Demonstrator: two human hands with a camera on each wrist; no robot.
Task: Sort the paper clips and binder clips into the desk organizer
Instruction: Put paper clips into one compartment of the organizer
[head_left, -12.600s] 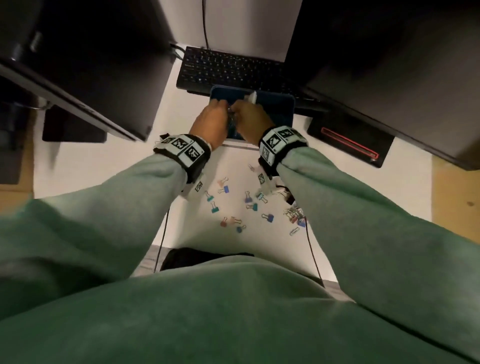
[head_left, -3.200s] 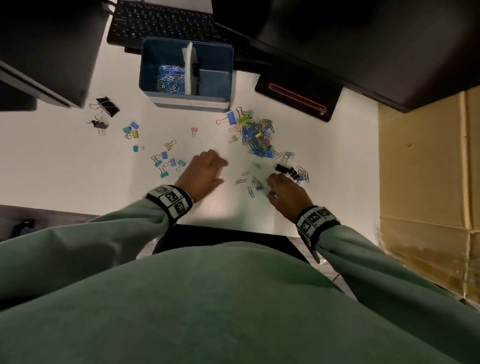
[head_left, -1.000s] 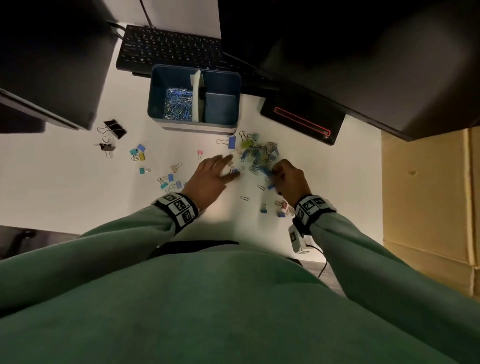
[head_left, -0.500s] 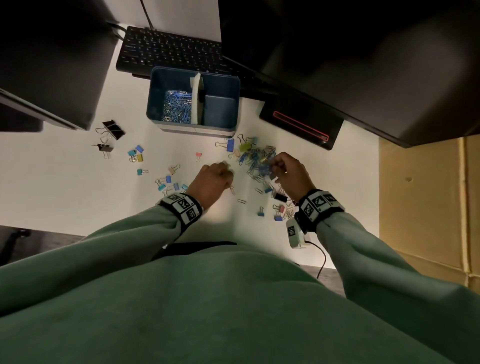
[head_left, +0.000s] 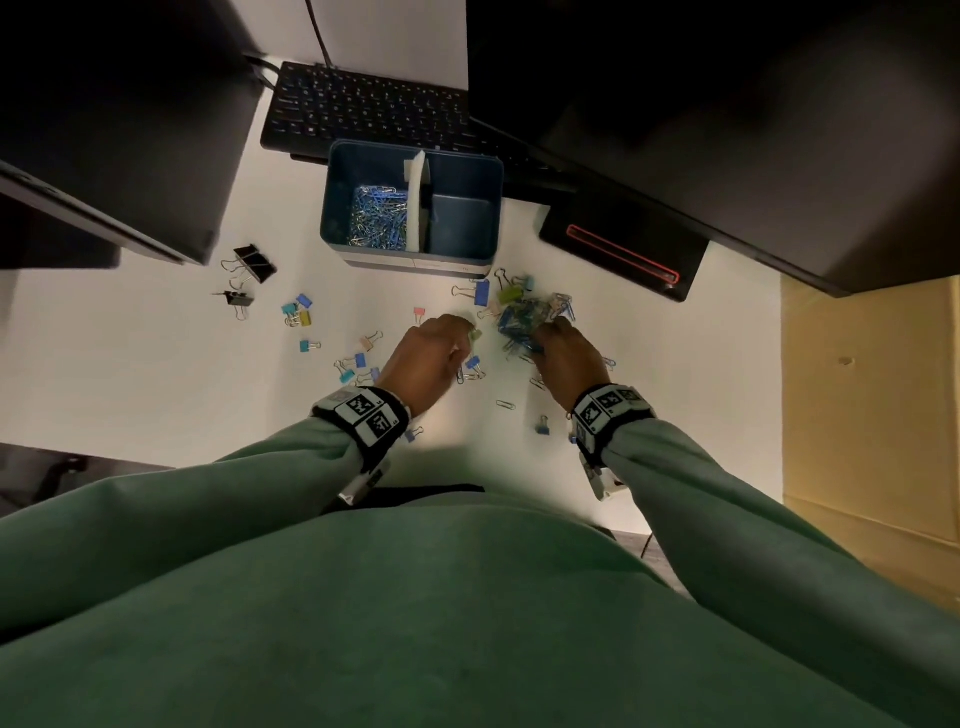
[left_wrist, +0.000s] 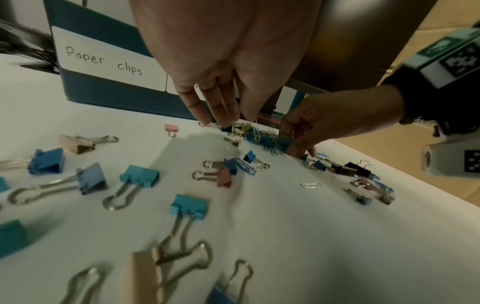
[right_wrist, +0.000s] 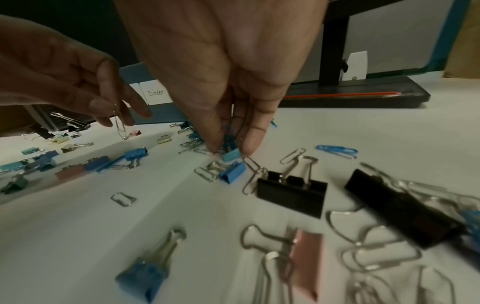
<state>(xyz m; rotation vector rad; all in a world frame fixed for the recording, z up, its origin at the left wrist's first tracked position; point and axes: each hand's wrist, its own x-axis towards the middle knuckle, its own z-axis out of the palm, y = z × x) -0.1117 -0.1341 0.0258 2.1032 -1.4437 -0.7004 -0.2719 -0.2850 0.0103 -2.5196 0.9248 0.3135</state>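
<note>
A: Item one, your right hand (head_left: 569, 364): fingers (right_wrist: 253, 142) pinched down into the tangled heap of paper clips (head_left: 524, 325) just in front of the desk organizer (head_left: 363, 249), with a pale blue binder clip (right_wrist: 230, 154) right under the tips.

B: Risk there?

A: You may lift that binder clip along with the wire; hooked loops snag and would carry it into the wrong side. The left compartment, labelled "Paper clips", already holds thin blue and silver wire; the right one, labelled "Binder", looks empty.

B: Item two?

A: Your left hand (head_left: 428, 358): fingers (right_wrist: 103, 107) pinching a silver paper clip (right_wrist: 119, 123), dangling above the counter (head_left: 130, 374). A light pinch on smooth wire could let it slip.

B: Remaining stock?

A: Binder clips (head_left: 298, 317) scattered across the white counter: folded metal bodies in blue, teal, pink, beige and yellow-green, larger black ones (head_left: 253, 262) at far left, all with springy wire handles. Loose clips near your wrists could be swept off the counter edge.
</note>
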